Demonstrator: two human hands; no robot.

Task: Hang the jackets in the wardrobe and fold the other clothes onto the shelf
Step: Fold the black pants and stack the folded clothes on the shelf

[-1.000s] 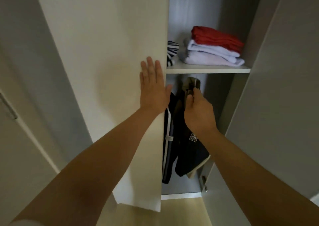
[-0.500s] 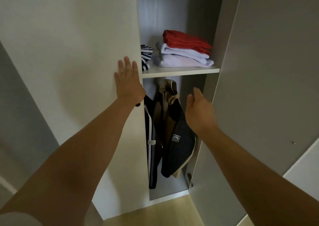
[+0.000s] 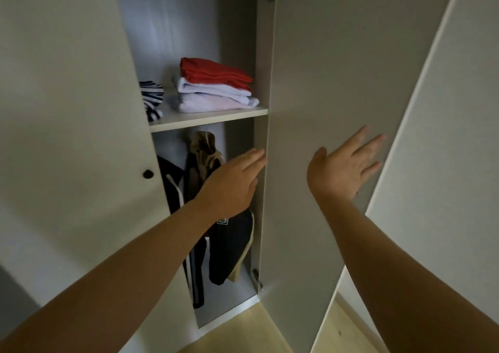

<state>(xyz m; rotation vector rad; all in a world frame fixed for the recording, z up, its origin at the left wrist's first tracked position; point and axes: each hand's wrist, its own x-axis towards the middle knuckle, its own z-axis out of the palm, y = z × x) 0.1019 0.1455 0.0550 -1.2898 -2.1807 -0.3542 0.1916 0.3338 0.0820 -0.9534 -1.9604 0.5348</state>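
Jackets [image 3: 229,239] hang with their long axis vertical in the lower wardrobe bay, just under the shelf [image 3: 208,122]. On it lie folded clothes [image 3: 213,88], red on top, beside a striped piece [image 3: 152,99]. Likely only the 2 doors remain to shut. The right door [image 3: 324,69] stands open, right of the jackets. The right hand [image 3: 343,166] spreads at its inner face, nearer it; the left hand [image 3: 229,182] crosses in front of the jackets toward its hinge side. Each grip is released, fingers straight.

The left hand [image 3: 232,185] has quit the left door [image 3: 67,136]; the right hand [image 3: 343,169] moved to the right door [image 3: 324,69].
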